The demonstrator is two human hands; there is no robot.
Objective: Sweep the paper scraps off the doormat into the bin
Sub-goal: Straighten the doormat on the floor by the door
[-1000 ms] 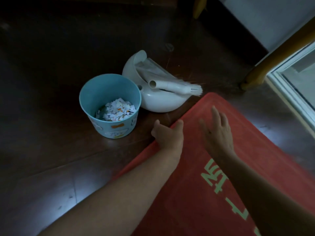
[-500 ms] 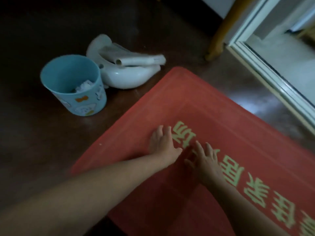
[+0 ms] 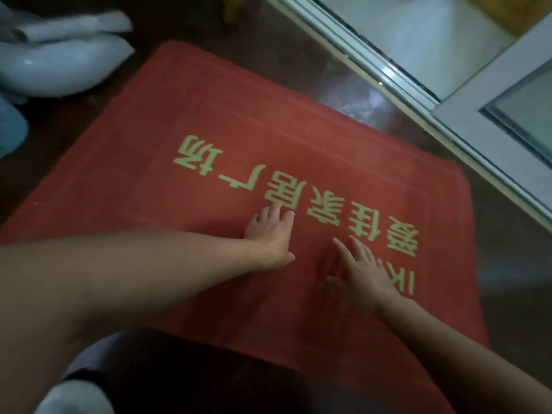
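Shifted: bin (image 3: 12, 127), now frame's left edge
Grip: your left hand (image 3: 268, 231), right hand (image 3: 367, 273) spread flat on doormat (image 3: 268, 121)
Nearer bin: left

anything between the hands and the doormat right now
Nothing visible. The left hand and right hand both lie flat on the red doormat, fingers straight, with nothing under them that shows. The white dustpan with its brush sits off the mat's far left corner, by the blue bin at the frame's edge.
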